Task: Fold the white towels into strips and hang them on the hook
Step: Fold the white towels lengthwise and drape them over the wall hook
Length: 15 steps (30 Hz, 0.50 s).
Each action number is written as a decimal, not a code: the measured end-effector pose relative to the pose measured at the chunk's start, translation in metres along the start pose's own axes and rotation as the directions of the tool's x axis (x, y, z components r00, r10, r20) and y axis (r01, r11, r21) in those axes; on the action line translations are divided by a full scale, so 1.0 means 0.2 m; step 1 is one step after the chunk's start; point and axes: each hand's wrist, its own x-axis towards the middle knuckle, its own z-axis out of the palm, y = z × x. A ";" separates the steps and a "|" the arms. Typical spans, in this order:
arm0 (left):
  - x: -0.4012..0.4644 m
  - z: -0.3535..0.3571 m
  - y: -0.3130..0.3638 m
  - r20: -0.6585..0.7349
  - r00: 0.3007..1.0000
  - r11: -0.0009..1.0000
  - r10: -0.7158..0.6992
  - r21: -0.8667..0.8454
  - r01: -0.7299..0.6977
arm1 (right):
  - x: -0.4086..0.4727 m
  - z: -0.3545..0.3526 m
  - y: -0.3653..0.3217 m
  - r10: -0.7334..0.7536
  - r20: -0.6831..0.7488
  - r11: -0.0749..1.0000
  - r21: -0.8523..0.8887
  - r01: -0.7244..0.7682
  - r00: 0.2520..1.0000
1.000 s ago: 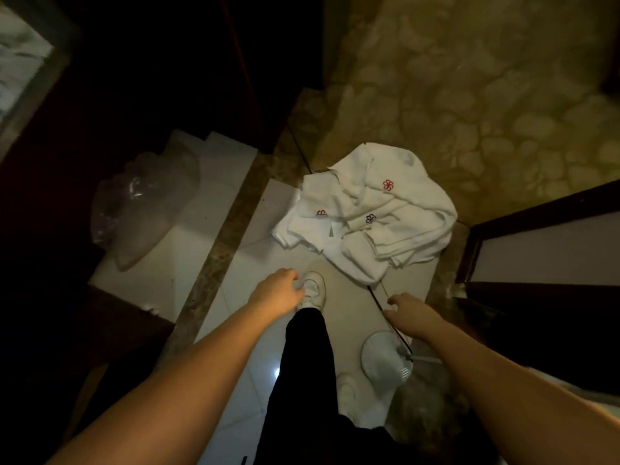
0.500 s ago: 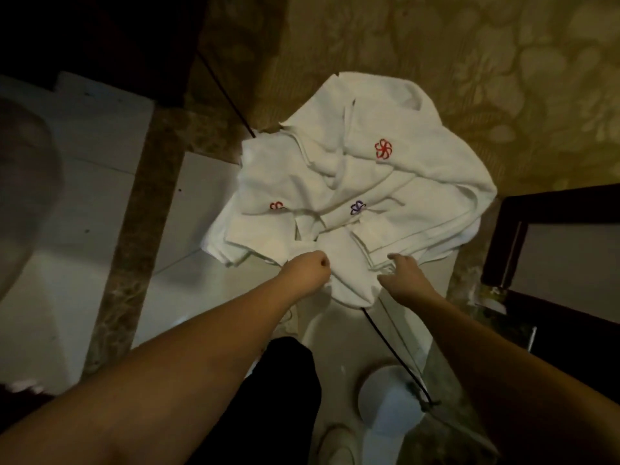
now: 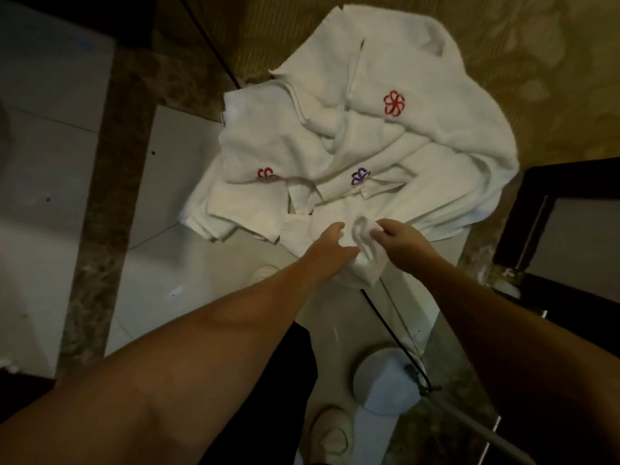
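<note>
Hands meet at the near edge of the white towels [image 3: 352, 139]: the right hand [image 3: 399, 241] pinches a raised fold, the left hand [image 3: 327, 245] grips the cloth beside it. Beyond them the pile lies heaped on the floor [image 3: 161, 263].

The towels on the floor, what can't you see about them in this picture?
- How many towels there are: head view, they lie heaped over each other.
- The red flower on the left: partly tucked under a fold.
- What the left hand holds: its fingers are buried in cloth.
- The hook: nowhere in the view.
- The right hand pinches a towel corner; the rest of that towel is lost in the heap.
</note>
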 end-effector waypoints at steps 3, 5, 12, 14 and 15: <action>-0.16 -0.03 0.06 -0.011 0.989 0.967 0.148 0.211 -0.142 | -0.22 -0.12 -0.11 -0.048 0.180 0.999 0.031 0.043 0.983; -0.30 -0.06 0.10 0.043 0.975 0.905 0.220 0.363 -0.220 | -0.36 -0.18 -0.18 -0.115 0.275 0.993 0.008 0.117 0.955; -0.87 -0.22 0.26 -0.054 0.973 0.949 0.226 0.235 -0.207 | -0.82 -0.45 -0.47 -0.241 0.163 0.970 0.075 0.231 0.957; -0.99 -0.29 0.33 -0.061 0.949 0.918 0.311 0.276 -0.283 | -0.95 -0.55 -0.60 -0.269 0.078 0.958 0.121 0.259 0.960; -1.05 -0.32 0.37 -0.064 0.937 0.911 0.344 0.265 -0.316 | -1.01 -0.60 -0.67 -0.274 0.040 0.953 0.146 0.266 0.961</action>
